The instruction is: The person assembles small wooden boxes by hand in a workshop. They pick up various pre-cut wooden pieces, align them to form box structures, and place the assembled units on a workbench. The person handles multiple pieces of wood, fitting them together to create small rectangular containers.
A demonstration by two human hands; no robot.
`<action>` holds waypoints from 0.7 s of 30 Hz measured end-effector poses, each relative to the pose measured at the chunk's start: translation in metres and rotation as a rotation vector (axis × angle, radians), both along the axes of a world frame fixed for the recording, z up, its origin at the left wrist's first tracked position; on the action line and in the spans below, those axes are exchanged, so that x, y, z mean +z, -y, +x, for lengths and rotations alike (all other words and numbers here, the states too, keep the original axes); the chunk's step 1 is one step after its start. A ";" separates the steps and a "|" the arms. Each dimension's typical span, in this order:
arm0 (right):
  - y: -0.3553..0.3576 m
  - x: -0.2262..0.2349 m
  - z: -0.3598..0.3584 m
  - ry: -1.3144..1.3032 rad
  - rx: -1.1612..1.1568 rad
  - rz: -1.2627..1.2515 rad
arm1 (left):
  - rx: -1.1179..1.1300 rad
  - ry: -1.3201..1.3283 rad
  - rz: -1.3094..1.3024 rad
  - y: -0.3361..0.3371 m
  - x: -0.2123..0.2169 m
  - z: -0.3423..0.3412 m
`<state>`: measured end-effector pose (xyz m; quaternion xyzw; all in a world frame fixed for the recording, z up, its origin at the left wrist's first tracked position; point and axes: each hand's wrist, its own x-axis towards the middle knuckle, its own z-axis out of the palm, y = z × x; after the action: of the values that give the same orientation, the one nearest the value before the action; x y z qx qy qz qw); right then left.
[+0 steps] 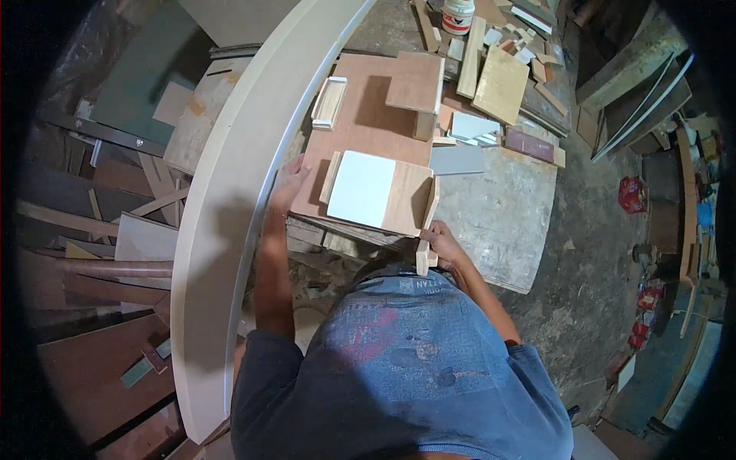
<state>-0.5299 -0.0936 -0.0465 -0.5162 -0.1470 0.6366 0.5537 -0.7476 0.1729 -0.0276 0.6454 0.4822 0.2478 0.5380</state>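
A reddish-brown plywood panel (354,80) with wooden parts on it lies on the workbench in front of me. At its near end is a small shelf with a white and wood-toned top (362,188); a brown shelf board (414,83) stands at its far right corner. A small white-edged wooden piece (330,103) sits near its left side. My left hand (288,186) grips the panel's left edge, fingers closed on it. At the near right corner my right hand (445,245) closes around a short wooden piece (422,257) that sticks out toward me.
A long curved pale board (222,176) runs along my left, close to my arm. Wood offcuts (502,84) and a white tub (458,15) crowd the bench's far right. The grey bench top (502,222) extends right. Stacked boards (100,330) lie left, red packets (632,194) right.
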 end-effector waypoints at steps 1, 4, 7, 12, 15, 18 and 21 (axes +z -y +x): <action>0.000 -0.001 -0.001 -0.005 0.010 0.010 | -0.001 -0.041 0.057 0.000 -0.009 -0.008; -0.001 -0.002 -0.004 0.006 -0.019 0.022 | 0.260 -0.065 0.280 0.044 0.019 -0.001; 0.000 -0.005 -0.007 -0.003 -0.048 0.015 | 0.490 -0.006 0.457 0.097 -0.003 -0.020; -0.002 0.002 -0.010 0.032 -0.055 -0.016 | 0.569 0.350 -0.021 0.148 -0.068 -0.032; 0.002 -0.014 -0.005 0.124 -0.076 -0.073 | 0.404 0.551 -0.345 0.160 -0.042 -0.017; 0.001 -0.001 -0.009 0.133 -0.113 -0.077 | 0.288 0.985 -0.633 0.166 -0.048 -0.012; 0.002 0.000 -0.012 0.175 -0.266 -0.080 | 0.251 1.189 -0.738 0.172 -0.081 -0.005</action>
<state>-0.5423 -0.0955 -0.0461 -0.6063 -0.0995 0.5158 0.5970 -0.7526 0.0007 -0.1088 0.1162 0.2302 0.4385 0.8609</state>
